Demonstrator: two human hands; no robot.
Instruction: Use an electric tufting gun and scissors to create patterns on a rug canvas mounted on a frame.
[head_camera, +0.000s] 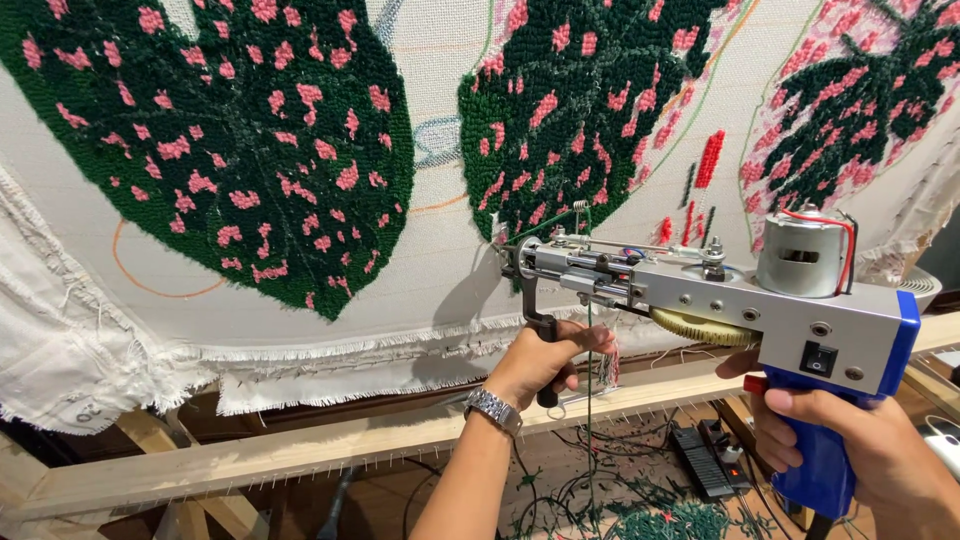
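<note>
Tool: a tufting gun (720, 300) with a grey metal body and a blue pistol grip is held level in front of the cloth, its needle end at the left pressed against the fabric just below the middle leaf.
Left hand: the left hand (540, 360) is wrapped fully round the black front handle (543, 340) under the needle end, fingers closed tight, a metal wristwatch (493, 408) on the wrist.
Right hand: the right hand (860, 440) is closed round the blue pistol grip (830, 450) at the near right; the forefinger lies by the red trigger (754, 384).
Cloth: a pale backing cloth (430, 270) is stretched on a wooden frame (300, 445), tufted with dark green leaves (240, 150) dotted with pink.
Yarn: a green strand (589, 400) hangs down from the gun toward loose scraps on the floor.
Handling: the gun looks rigid and fairly heavy, weighted toward the motor (805, 255) at the rear, so a two-handed hold on the handle and the grip suits it; the exposed gear and needle are best kept clear of fingers. The cloth is soft yet taut, and would likely give under pressure.
Hidden: the needle tip is lost against the pile; the bottom of the grip and part of the right hand are cut off by the picture edge; the things on the floor are hard to make out.
</note>
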